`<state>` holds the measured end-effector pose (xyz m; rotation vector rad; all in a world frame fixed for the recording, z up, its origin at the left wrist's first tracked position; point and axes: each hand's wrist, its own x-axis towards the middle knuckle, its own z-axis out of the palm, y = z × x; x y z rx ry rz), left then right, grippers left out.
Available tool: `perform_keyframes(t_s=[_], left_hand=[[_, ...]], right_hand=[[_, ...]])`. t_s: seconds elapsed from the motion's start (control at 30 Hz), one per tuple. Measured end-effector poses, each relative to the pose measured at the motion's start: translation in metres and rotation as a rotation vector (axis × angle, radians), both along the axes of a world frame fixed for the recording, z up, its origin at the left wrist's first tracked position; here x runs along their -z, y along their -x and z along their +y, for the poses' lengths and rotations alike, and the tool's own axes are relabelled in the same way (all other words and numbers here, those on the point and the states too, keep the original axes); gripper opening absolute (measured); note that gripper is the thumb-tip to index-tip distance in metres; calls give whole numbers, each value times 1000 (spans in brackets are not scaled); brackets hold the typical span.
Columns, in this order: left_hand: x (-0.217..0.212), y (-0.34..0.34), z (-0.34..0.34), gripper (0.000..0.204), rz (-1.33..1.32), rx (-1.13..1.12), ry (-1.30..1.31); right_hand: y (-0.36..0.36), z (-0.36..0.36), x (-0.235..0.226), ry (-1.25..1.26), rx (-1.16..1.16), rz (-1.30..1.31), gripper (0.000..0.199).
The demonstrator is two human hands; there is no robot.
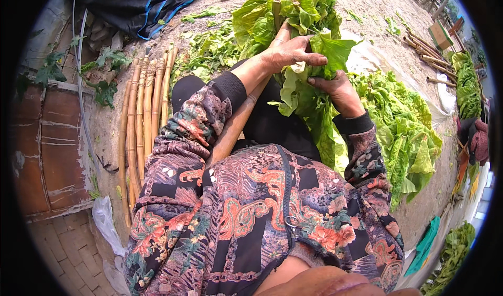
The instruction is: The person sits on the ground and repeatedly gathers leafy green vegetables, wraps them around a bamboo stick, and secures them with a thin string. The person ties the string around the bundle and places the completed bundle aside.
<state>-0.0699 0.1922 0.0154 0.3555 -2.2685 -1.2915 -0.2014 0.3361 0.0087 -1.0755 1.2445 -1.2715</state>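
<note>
A long bamboo pole (pixel 237 122) slants up from my lap, passing beneath my left forearm. Large green leaves that look like tobacco (pixel 293 13) hang bunched about its far end. My left hand (pixel 291 52) is closed around leaf stems beside the pole, its thumb stretched to the right. Just right of it, my right hand (pixel 338 90) pinches tobacco leaves, with one broad leaf (pixel 334 52) standing up between the hands. More leaf blades (pixel 309 99) droop below the fingers toward my lap. Most fingertips are hidden behind foliage.
Several bamboo poles with wound string (pixel 148 97) lie at my left. A heap of green leaves (pixel 401 133) rests on white sheeting (pixel 367 57) to my right. Black plastic sheeting (pixel 115 5) lies far left, near loose leaves (pixel 209 50). More poles (pixel 429 52) lie far right.
</note>
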Motion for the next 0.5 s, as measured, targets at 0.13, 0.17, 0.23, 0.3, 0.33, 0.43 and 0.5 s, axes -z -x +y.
perform_keyframes(t_s=[0.13,0.17,0.23,0.3,0.33,0.43,0.5], left_hand=[[12,-8,1,80,199,203,-481],[22,-12,-8,85,206,234,-586],[14,-14,2,99,160,220,-546],[17,-8,4,87,79,61,-83],[11,-6,12,76,40,-49,78],[18,10,15,43,219,-205,345],[30,7,13,33,316,-195,194]], right_hand=[[6,-5,6,-15,36,-68,38],[10,-6,-1,5,58,-86,34],[34,-7,-14,-3,139,-157,26],[41,-14,-24,37,152,-96,25],[38,-14,-28,33,141,-58,25],[37,-29,24,165,174,335,26],[46,-18,10,71,237,459,27]])
